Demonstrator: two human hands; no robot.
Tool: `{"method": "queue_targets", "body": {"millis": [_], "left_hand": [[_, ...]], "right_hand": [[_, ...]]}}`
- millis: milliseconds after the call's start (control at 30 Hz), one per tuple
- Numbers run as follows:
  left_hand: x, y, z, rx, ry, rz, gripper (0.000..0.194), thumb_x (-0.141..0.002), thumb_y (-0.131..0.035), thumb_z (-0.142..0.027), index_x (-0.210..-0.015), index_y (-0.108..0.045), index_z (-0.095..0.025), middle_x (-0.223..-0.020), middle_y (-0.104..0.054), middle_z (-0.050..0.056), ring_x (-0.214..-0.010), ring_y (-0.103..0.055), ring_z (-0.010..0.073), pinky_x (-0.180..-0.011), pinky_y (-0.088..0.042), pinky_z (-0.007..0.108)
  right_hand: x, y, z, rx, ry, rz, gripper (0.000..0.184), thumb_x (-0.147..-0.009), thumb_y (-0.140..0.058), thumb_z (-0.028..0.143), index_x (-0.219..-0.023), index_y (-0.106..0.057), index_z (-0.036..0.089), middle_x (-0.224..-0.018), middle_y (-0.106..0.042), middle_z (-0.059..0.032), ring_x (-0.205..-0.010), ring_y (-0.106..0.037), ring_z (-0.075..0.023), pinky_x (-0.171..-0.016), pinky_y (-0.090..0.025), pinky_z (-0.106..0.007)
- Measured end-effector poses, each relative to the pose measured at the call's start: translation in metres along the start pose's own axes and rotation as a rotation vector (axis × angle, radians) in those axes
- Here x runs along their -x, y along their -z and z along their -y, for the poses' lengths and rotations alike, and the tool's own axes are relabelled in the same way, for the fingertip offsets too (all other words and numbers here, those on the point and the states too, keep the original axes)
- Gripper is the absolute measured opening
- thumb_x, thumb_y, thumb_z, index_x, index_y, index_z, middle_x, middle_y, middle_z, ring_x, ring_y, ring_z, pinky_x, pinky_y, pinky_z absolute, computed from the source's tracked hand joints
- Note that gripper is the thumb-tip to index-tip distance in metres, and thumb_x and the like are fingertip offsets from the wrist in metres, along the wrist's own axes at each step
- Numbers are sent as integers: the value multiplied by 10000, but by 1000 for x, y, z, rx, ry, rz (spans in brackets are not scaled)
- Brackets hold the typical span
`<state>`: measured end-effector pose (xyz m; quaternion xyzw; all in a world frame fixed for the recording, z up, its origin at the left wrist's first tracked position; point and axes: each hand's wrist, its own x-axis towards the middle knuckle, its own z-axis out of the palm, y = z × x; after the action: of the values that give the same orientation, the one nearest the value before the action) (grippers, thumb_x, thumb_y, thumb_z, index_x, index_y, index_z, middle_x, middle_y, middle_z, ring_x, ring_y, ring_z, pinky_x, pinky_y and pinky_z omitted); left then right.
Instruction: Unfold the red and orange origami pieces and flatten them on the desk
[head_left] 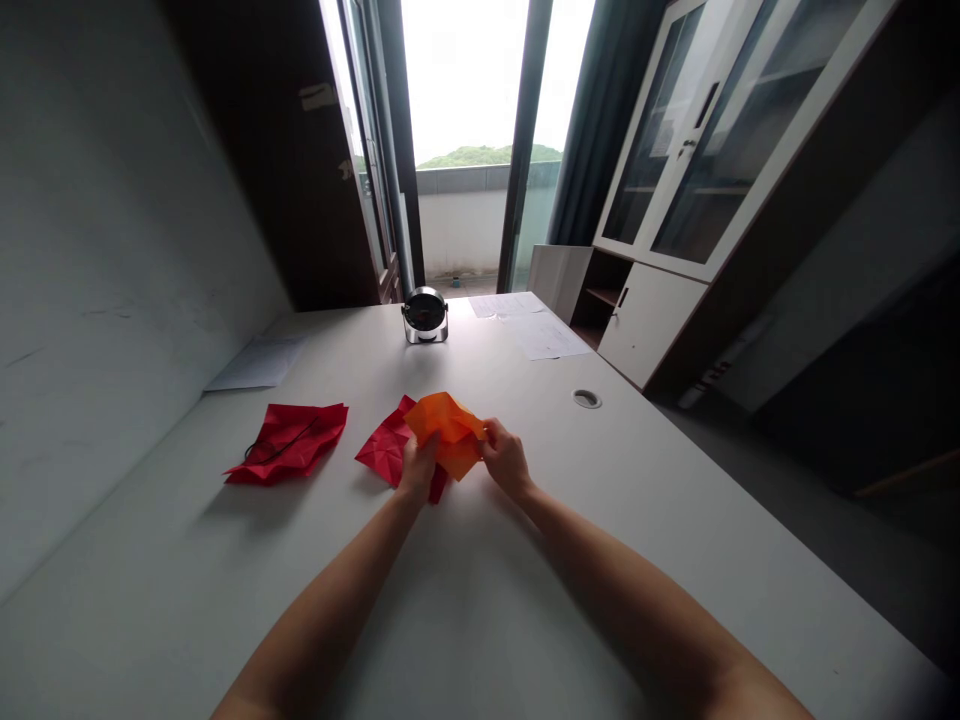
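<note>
White wall: is rising along the far left, its surface showing faint scuffs (112, 250).
Pale sheets: are lying flat on the white tabletop (450, 620), close against the wall (259, 362).
Left red paper: is resting on the tabletop well apart from my hands, creased and with its edges lifting a little (300, 466).
Dark cord: is lying across that red paper, bending into a loop at its left end (296, 438).
Middle red paper: is sitting partly hidden behind my left grip (421, 463) and the orange paper (450, 425), one creased part showing to the left and a small corner below; I cannot tell whether I am touching it (384, 447).
Left grip: I am pinching the lower left of the orange paper, thumb and fingers clamped together on it.
Round device: is standing upright behind the papers, near the far edge of the tabletop, its dark face framed by a silvery stand (425, 312).
Orange paper: is spanning the space between my two hands, bent and creased, above the tabletop and overlapping the middle red paper.
Right grip: I am holding the right edge of the orange paper, my fingertips closed together on it (506, 460).
Marked sheets: are lying flat at the far right, spread near the edge (553, 337).
Cable grommet: is sitting in the tabletop to the right of my hands (586, 399).
Glass-doored cabinet: is standing beyond the right edge, a lower door swung outward (641, 250).
</note>
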<state>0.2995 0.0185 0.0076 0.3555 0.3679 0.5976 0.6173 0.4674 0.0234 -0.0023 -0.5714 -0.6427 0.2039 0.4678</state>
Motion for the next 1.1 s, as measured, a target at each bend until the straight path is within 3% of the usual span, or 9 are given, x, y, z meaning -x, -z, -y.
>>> {"method": "queue_targets", "body": {"millis": [133, 333, 500, 833, 1100], "left_hand": [[-2, 1, 4, -90, 7, 40, 411, -723, -791, -360, -1037, -643, -142, -941, -702, 91, -829, -665, 188, -691, -525, 249], [-15, 15, 9, -55, 11, 6, 519, -643, -849, -436, -1017, -640, -143, -964, -694, 85, -779, -665, 163, -675, -530, 242], [-21, 23, -6, -87, 24, 31, 586, -642, -844, -469, -1083, -628, -149, -982, -694, 99, -790, -678, 177, -678, -541, 260], [-30, 41, -43, -169, 141, 318, 630, -712, -814, -419, -1241, -607, -146, -1130, -687, 149, -1010, -666, 264, -820, -542, 315], [-24, 49, -51, -30, 278, 387, 552, -755, -789, -366, -1239, -618, -161, -1191, -662, 154, -1076, -648, 276, -887, -541, 347]], "right_hand": [[-5, 3, -3, -188, -88, -73, 201, -862, -483, 370, -845, -588, 199, -647, -594, 11, -566, -522, -137, -509, -408, -216], [-16, 3, -19, -440, -153, -45, 326, -833, -560, 502, -786, -568, 180, -614, -547, 17, -542, -496, -126, -508, -424, -227], [-22, 6, -24, -412, -50, -15, 348, -841, -577, 514, -756, -560, 178, -649, -541, 12, -592, -473, -125, -565, -406, -235], [-29, 19, -18, -331, 8, 23, 414, -904, -515, 542, -684, -451, 197, -632, -479, 20, -583, -412, -122, -548, -354, -239], [-23, 20, -3, -291, 54, -8, 393, -918, -504, 518, -699, -458, 195, -650, -508, 13, -605, -435, -128, -565, -358, -242]]}}
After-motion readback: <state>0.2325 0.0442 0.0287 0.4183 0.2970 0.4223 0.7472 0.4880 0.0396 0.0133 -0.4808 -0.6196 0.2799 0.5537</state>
